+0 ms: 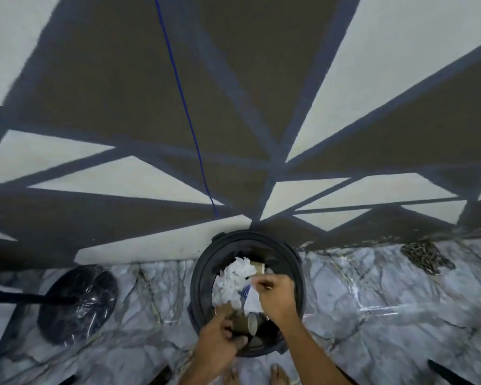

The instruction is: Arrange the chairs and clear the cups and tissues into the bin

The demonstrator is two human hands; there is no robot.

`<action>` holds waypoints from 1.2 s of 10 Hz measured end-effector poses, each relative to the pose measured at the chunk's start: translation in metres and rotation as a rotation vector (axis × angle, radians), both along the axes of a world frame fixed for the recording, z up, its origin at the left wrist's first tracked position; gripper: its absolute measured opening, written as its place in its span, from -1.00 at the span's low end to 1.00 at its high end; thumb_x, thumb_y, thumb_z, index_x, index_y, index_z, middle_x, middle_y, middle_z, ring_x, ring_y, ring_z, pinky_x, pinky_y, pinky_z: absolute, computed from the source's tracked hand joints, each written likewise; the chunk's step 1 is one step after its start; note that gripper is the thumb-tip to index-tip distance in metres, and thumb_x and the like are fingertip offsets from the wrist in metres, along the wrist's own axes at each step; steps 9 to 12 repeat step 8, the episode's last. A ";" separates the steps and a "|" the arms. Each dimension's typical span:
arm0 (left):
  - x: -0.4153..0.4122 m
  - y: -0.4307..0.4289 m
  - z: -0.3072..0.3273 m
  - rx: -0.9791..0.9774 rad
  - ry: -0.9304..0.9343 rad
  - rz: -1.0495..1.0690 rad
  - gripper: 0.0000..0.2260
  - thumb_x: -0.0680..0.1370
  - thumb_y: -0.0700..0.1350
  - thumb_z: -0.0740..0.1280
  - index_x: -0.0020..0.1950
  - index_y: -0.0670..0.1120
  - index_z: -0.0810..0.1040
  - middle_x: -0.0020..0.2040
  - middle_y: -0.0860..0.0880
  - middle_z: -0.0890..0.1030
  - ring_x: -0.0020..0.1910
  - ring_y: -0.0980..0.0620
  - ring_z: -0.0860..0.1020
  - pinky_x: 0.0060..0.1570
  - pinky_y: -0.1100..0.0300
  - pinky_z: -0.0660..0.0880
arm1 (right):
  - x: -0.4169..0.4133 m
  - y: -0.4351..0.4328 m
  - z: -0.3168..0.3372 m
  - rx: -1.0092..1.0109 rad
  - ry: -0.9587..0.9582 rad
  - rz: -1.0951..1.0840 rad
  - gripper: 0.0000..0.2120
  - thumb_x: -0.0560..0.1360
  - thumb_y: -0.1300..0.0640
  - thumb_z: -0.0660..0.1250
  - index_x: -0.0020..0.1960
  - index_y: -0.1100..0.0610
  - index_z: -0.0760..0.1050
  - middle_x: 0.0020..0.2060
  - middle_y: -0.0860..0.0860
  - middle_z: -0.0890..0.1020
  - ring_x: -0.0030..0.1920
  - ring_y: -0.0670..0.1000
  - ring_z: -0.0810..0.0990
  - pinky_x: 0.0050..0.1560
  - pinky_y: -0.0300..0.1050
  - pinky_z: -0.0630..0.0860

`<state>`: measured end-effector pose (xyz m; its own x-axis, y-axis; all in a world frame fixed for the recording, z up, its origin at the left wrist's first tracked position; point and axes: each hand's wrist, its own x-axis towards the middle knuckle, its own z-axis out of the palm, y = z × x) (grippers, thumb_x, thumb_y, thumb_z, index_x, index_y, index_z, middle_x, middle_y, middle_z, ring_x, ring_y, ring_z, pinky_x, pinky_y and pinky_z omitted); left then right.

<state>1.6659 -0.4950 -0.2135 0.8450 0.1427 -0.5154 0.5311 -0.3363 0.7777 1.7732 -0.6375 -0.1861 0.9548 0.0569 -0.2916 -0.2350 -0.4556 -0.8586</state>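
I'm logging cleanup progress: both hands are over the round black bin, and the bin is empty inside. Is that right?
Not empty. The head view shows crumpled white tissue and a brown paper cup inside the round black bin. The left hand, holding a second brown cup, and the right hand, pinching white paper, are both over it.

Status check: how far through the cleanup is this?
Done: crumpled tissues and one brown cup already lie in the bin. In hand: the left hand grips a second cup over the bin, and the right hand pinches a white scrap there. Left: dropping both in. No chairs are in view, so their state cannot be judged.
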 end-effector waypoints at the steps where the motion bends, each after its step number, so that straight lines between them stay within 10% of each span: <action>1: 0.047 -0.005 -0.011 0.138 -0.102 0.006 -0.49 0.44 -0.17 0.49 0.28 0.19 0.41 0.01 0.26 0.54 -0.01 0.23 0.54 -0.12 0.53 0.41 | 0.018 0.017 -0.027 0.031 -0.003 0.002 -0.76 0.40 0.47 0.39 -0.21 0.16 0.71 -0.32 -0.21 0.65 -0.20 -0.32 0.62 -0.14 -0.45 0.51; 3: 0.097 0.001 -0.081 0.332 -0.216 -0.037 -0.56 0.43 -0.16 0.44 0.28 0.10 0.54 0.02 0.06 0.66 -0.04 0.08 0.60 -0.04 0.16 0.58 | 0.045 0.034 -0.104 0.050 0.007 0.006 -0.76 0.41 0.48 0.36 -0.22 0.21 0.70 -0.36 -0.14 0.64 -0.29 -0.29 0.61 -0.21 -0.38 0.52; 6: 0.143 0.031 -0.226 0.461 -0.259 -0.053 -0.84 0.35 -0.35 0.24 -0.38 -0.13 0.40 -0.42 0.03 0.40 -0.42 0.07 0.35 -0.41 0.03 0.36 | 0.084 0.037 -0.233 -0.104 0.082 0.091 -0.79 0.39 0.48 0.27 -0.23 0.29 0.65 -0.27 0.15 0.69 -0.16 0.13 0.68 -0.14 0.01 0.65; 12: 0.169 0.048 -0.311 0.567 -0.211 -0.097 -0.89 0.40 -0.30 0.30 -0.31 -0.14 0.51 -0.37 0.02 0.50 -0.37 0.03 0.48 -0.34 0.00 0.52 | 0.101 0.040 -0.314 -0.160 0.140 0.134 -0.80 0.45 0.37 0.41 0.00 0.14 0.68 -0.10 -0.04 0.70 -0.09 -0.10 0.66 0.04 -0.22 0.62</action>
